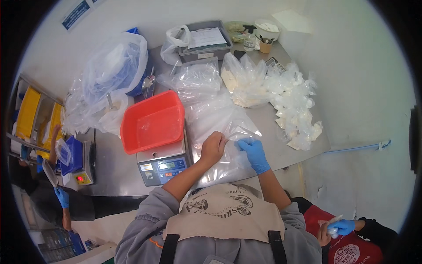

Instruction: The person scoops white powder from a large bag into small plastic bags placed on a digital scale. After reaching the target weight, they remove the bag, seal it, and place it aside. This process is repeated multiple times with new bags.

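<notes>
My left hand (213, 148), bare, pinches a clear plastic bag (227, 165) lying on the steel table in front of me. Wearing a blue glove, my right hand (254, 155) grips the same plastic a little to the right. More clear plastic bags (201, 77) lie behind. Left of my hands, a red plastic tray (153, 122) with whitish residue rests tilted on a digital scale (165, 168). Filled bags of pale powder (247, 85) stand beyond my right hand, and several small knotted bags (300, 115) are heaped beside them.
Behind the scale are a metal scoop (149, 82) and a lined blue bin (113, 66). A grey crate (204, 54), spray bottle (249, 41) and white bowl (267, 29) stand at the back. Co-workers are at left, by a second scale (86, 165), and lower right; a wall is at right.
</notes>
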A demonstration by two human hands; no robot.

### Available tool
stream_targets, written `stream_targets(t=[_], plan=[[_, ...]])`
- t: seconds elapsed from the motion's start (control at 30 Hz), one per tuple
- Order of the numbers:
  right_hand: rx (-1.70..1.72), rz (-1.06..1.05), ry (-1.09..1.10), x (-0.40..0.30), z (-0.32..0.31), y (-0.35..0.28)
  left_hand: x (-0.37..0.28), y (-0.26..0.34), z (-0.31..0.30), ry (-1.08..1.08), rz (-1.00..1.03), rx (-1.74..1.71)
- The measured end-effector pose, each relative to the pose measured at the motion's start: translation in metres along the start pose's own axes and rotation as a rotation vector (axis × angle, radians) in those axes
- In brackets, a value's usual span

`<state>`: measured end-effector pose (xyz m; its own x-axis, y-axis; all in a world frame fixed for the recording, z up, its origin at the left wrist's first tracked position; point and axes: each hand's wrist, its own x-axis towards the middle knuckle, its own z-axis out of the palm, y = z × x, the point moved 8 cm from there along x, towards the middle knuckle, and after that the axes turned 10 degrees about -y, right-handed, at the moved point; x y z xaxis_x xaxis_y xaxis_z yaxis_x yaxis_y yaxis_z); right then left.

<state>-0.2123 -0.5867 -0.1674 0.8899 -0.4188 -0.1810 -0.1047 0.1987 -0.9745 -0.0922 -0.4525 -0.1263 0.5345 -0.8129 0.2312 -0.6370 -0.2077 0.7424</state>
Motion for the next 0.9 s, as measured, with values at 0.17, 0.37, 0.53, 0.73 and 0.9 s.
stream_targets(t=[0.17,0.37,0.53,0.73,0.9], plan=[[-0.070,0.084,0.164,0.004,-0.010,0.000,-0.001,-0.001,-0.014,0.071,-0.044,-0.069],[-0.561,-0.087,0.669,-0.022,-0.058,0.013,0.009,0.002,-0.043,0.135,-0.119,-0.101],[-0.491,-0.405,0.296,-0.014,-0.002,-0.052,0.010,0.008,-0.051,0.149,-0.062,-0.071],[0.131,-0.114,0.002,0.043,0.036,-0.045,0.007,0.031,-0.057,0.150,-0.052,-0.094],[0.339,-0.012,-0.096,0.047,0.083,-0.058,0.007,0.016,-0.047,-0.020,-0.148,-0.435]])
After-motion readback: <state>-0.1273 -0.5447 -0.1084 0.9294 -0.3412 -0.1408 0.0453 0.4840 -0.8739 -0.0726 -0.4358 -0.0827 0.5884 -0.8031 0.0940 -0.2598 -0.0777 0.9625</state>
